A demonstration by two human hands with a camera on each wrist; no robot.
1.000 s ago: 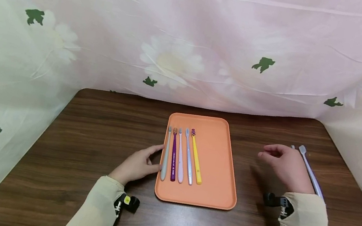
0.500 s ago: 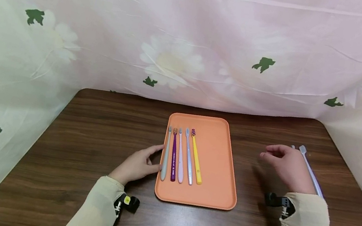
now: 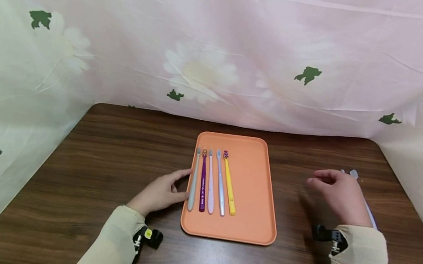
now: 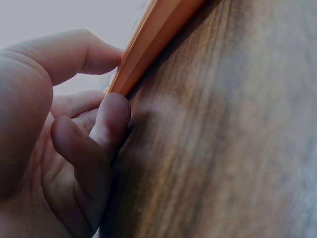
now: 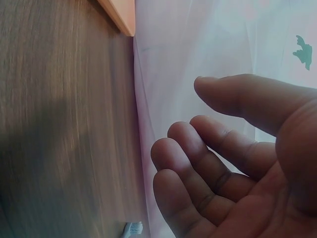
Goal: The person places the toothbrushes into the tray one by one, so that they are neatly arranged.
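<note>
Dark wood-grain table (image 3: 127, 155), pale floral cloth (image 3: 248, 63) hung behind it and along both sides. Orange tray (image 3: 255, 190) flat on the table. Five toothbrushes (image 3: 211, 183) side by side toward tray's left, heads at the far end. Left hand (image 3: 157, 194): fingers relaxed, touching tray's left rim. Right hand (image 3: 340, 195): released, fingers loosely bent, right of tray. Pale toothbrushes (image 3: 353, 174) farther right of tray, partly hidden by that hand.

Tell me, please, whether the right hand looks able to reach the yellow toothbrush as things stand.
Probably yes: the right hand looks empty, and nothing stands between it and the yellow toothbrush, rightmost on the tray.
</note>
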